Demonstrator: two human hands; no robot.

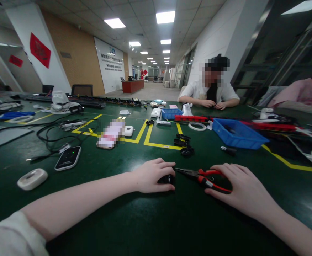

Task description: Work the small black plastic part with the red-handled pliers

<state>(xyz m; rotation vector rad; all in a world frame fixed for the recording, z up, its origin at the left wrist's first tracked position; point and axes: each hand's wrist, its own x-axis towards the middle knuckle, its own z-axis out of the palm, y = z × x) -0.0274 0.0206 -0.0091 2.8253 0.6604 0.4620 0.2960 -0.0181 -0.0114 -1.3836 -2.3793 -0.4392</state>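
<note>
I see my left hand (pixel 152 176) curled over a small black plastic part (pixel 168 179), fingers pressed together and pinching it down on the dark green table (pixel 145 220), right at the tip of the red-handled needle-nose pliers (pixel 201 176). My right hand (pixel 241 188) covers the pliers' handles, fingers together and thumb on the lower handle; it may be gripping, but I cannot tell. Beyond the pliers lie loose black clips (pixel 184 144), and further right a blue plastic tray (pixel 237 133)
</note>
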